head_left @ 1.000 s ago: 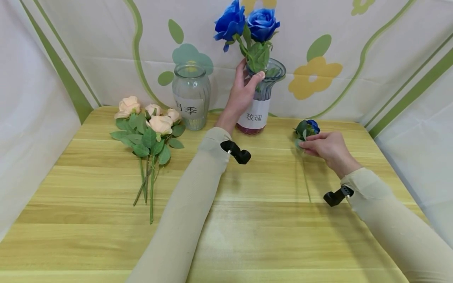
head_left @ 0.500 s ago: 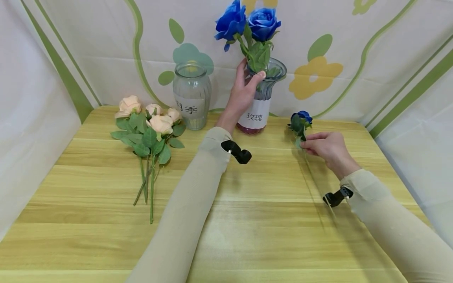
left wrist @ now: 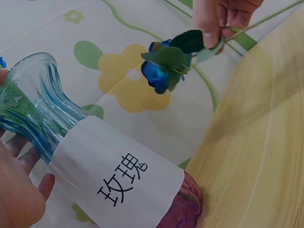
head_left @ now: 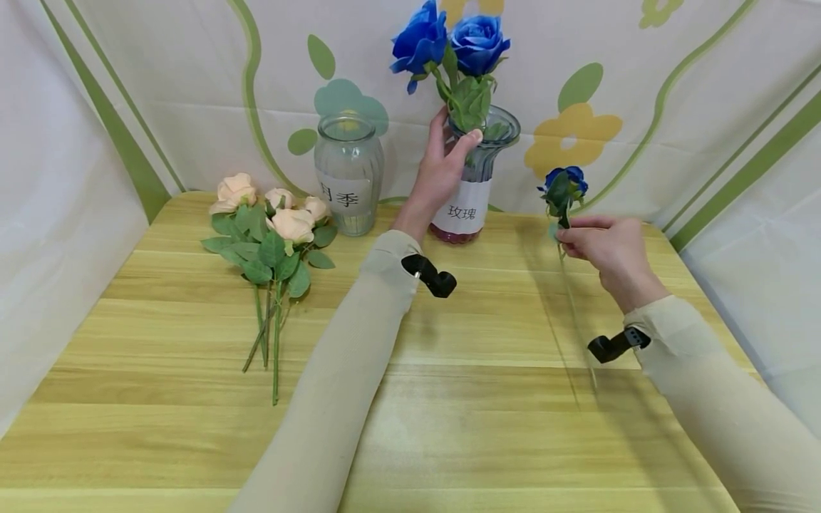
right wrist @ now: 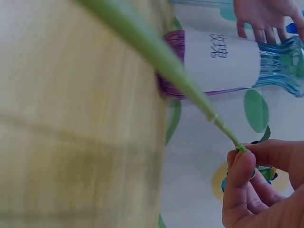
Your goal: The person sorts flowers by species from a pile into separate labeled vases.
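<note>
My right hand [head_left: 614,251] pinches the stem of a blue artificial rose [head_left: 567,184] between thumb and fingers, just below its leaves. The rose stands nearly upright above the right part of the table, its long stem hanging down; in the left wrist view its blue bloom [left wrist: 158,75] is to the right of the vase. My left hand [head_left: 440,165] grips the flared neck of a blue-to-purple glass vase [head_left: 479,168] with a white paper label. Two blue roses [head_left: 477,44] rise from that vase, their lower stems partly hidden by the hand and the glass.
A second, clear glass vase [head_left: 348,153] with a label stands left of the held one. Several peach roses [head_left: 291,226] lie on the wooden table [head_left: 449,427] at the left. A patterned cloth [head_left: 212,85] hangs behind the table.
My right hand has lifted the blue rose off the table; its bloom has risen and tilted upright, and its stem's lower end has swung. The left hand and vase have stayed in place.
</note>
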The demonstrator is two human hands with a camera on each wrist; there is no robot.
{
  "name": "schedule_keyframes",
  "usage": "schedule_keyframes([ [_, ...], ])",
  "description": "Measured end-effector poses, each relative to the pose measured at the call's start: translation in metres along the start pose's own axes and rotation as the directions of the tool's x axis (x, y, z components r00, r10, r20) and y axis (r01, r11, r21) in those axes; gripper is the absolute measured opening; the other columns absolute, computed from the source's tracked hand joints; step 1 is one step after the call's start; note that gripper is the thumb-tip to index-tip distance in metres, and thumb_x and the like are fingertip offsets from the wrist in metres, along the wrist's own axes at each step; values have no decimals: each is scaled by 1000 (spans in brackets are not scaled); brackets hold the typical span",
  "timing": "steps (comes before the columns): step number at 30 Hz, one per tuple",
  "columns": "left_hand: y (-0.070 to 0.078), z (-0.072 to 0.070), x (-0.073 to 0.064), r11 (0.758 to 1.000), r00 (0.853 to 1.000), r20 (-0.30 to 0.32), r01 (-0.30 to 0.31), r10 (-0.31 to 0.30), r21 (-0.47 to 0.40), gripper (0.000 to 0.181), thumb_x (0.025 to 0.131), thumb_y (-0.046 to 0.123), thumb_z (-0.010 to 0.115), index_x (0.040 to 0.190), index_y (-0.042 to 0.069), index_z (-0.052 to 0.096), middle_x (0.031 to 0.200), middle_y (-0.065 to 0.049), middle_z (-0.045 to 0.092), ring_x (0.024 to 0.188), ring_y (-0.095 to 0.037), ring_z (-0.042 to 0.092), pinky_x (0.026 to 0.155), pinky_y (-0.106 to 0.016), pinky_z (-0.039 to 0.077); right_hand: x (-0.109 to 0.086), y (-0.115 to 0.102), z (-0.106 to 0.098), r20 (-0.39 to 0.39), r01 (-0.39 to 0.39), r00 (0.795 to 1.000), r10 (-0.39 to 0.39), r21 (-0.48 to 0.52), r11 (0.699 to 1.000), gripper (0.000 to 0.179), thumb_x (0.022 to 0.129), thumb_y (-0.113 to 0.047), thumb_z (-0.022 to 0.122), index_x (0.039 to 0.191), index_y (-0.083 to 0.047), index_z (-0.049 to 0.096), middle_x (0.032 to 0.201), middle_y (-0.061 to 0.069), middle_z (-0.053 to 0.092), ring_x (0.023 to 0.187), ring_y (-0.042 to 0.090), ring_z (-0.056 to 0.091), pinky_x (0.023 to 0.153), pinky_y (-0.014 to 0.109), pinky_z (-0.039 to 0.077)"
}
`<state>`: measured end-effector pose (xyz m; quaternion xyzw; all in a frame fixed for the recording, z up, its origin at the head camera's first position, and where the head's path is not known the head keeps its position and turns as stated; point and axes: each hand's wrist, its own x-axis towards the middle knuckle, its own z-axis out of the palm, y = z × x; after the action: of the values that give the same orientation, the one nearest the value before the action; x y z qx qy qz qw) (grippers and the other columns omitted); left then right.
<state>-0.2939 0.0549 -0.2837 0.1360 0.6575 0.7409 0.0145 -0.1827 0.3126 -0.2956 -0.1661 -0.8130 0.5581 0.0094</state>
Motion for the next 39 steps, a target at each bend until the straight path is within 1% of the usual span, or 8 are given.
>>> schedule_keyframes([
  [3,0,0,0,1000,1000,0,-1,1,9,76,107,39,60,169,38,16,172,1,35,156,-17,40,130,-42,33,-1,-9,-4,-16,18,1000,-17,58,998,16,93,-12,82,109,-12,76,82,-14,76,72,4,75,70,20,63],
  [6,0,0,-1,1000,1000,2,-3,3,12,76,107,38,60,169,38,17,171,2,36,156,-18,40,130,-43,32,-1,-18,-6,-33,10,999,-7,98,995,15,91,-12,84,104,-17,77,82,-13,77,72,6,74,68,21,63],
  [14,0,-1,-1,1000,1000,2,2,-2,17,75,107,39,60,169,39,17,171,2,35,157,-18,39,131,-44,32,-2,-45,-5,-63,-17,998,31,222,975,22,84,-17,91,103,-21,80,84,-13,79,73,7,75,63,22,59],
  [21,0,-2,-1,1000,1000,-3,0,0,17,75,107,39,60,169,39,17,172,1,34,157,-18,39,131,-45,32,0,-69,0,-77,31,997,-5,342,939,29,83,-9,91,107,-17,76,83,-8,81,73,9,77,61,22,59],
  [24,-1,-3,-1,1000,1000,-3,-5,5,17,75,108,39,60,169,38,17,172,1,34,157,-19,38,131,-45,32,1,-78,3,-87,62,996,-30,401,914,30,82,-6,91,107,-15,76,83,-5,82,72,10,79,61,22,60],
  [31,-2,-3,0,1000,1000,-2,0,0,20,76,107,40,60,169,38,16,173,1,33,158,-18,38,131,-45,31,5,-93,7,-130,158,986,-103,547,822,36,76,4,92,106,-6,76,90,4,82,75,16,81,63,23,63],
  [33,-2,-3,1,1000,1000,-1,0,0,16,76,107,39,60,169,38,16,173,1,33,158,-18,38,131,-45,31,5,-97,8,-146,185,982,-123,561,807,36,75,5,93,106,-5,76,92,6,82,76,17,80,63,24,63],
  [39,-3,-2,2,1000,1000,1,8,-8,16,77,107,40,60,169,39,15,174,1,32,158,-18,37,131,-45,31,7,-108,10,-190,264,963,-189,563,783,39,73,4,94,107,-3,78,93,8,82,73,18,79,62,23,63],
])
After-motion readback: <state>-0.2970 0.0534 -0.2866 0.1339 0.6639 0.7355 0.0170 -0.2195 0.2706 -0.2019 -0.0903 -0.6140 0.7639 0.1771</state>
